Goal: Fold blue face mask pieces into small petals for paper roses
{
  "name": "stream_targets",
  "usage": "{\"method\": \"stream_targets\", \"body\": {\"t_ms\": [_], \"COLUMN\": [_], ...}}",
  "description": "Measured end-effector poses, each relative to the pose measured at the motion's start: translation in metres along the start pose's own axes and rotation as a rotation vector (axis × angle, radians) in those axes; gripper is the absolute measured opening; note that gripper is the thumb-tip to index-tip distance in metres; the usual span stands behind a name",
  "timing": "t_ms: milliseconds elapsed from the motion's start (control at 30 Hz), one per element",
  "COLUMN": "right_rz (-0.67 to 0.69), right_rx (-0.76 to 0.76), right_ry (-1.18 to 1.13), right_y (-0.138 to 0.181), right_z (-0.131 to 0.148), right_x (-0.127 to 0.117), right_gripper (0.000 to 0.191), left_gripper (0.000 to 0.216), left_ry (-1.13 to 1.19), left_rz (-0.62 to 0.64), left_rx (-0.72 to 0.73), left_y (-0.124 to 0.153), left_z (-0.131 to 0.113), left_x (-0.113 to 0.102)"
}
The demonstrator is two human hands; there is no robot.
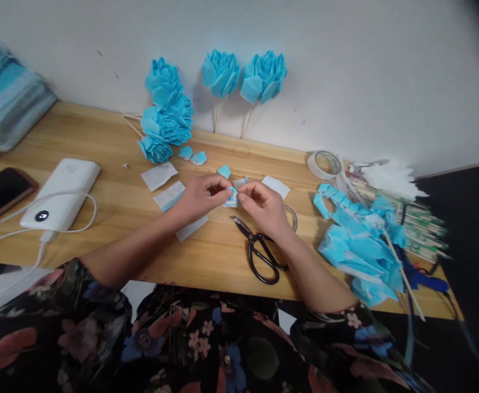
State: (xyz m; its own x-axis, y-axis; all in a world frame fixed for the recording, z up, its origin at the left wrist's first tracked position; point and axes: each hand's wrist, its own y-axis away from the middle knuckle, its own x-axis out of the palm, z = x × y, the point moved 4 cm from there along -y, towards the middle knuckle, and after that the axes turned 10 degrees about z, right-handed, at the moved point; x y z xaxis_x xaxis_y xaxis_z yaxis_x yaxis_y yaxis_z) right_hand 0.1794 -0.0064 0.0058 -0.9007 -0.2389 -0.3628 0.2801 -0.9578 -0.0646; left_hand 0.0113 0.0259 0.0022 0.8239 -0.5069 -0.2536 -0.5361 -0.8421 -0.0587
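My left hand (202, 195) and my right hand (262, 204) meet over the middle of the wooden table (112, 207). Both pinch one small folded piece of blue paper (231, 196) between thumb and fingertips. Black scissors (259, 251) lie just below my right wrist. Flat white and blue paper pieces (169, 195) lie left of and under my left hand. Small folded blue petals (198, 158) lie behind the hands.
Finished blue paper flowers (166, 120) on sticks lean on the wall, two more (243, 76) beside them. A tape roll (325, 164), a heap of blue scraps (362, 245) and sticks sit right. A white power bank (61, 194) with cable and a phone (0, 194) lie left.
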Motion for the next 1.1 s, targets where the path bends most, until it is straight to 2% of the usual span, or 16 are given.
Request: {"method": "stream_targets", "body": {"t_ms": [133, 233, 367, 500, 733, 1100], "right_rz": [-0.147, -0.077, 0.008, 0.017, 0.003, 0.045], "right_rx": [-0.093, -0.120, -0.094, -0.038, 0.029, 0.034], "right_ry": [0.140, 0.192, 0.176, 0.109, 0.055, -0.020], "right_y": [0.006, 0.010, 0.009, 0.007, 0.005, 0.004], "right_z": [0.013, 0.018, 0.017, 0.014, 0.012, 0.010], "right_x": [-0.008, -0.003, 0.005, 0.005, 0.005, 0.007], "right_gripper": [0.019, 0.025, 0.023, 0.021, 0.019, 0.020], "left_gripper": [0.025, 0.023, 0.018, 0.016, 0.016, 0.013], "left_ry": [-0.032, -0.083, -0.112, -0.103, -0.163, -0.187], "left_rz": [-0.090, -0.126, -0.114, -0.079, -0.095, -0.125], "left_rx": [-0.018, 0.018, 0.095, 0.136, 0.228, 0.343], "left_y": [0.000, 0.001, 0.004, 0.005, 0.007, 0.006], "left_z": [0.001, -0.003, -0.008, -0.010, -0.016, -0.010], "left_x": [-0.003, -0.004, -0.001, 0.001, 0.003, 0.003]}}
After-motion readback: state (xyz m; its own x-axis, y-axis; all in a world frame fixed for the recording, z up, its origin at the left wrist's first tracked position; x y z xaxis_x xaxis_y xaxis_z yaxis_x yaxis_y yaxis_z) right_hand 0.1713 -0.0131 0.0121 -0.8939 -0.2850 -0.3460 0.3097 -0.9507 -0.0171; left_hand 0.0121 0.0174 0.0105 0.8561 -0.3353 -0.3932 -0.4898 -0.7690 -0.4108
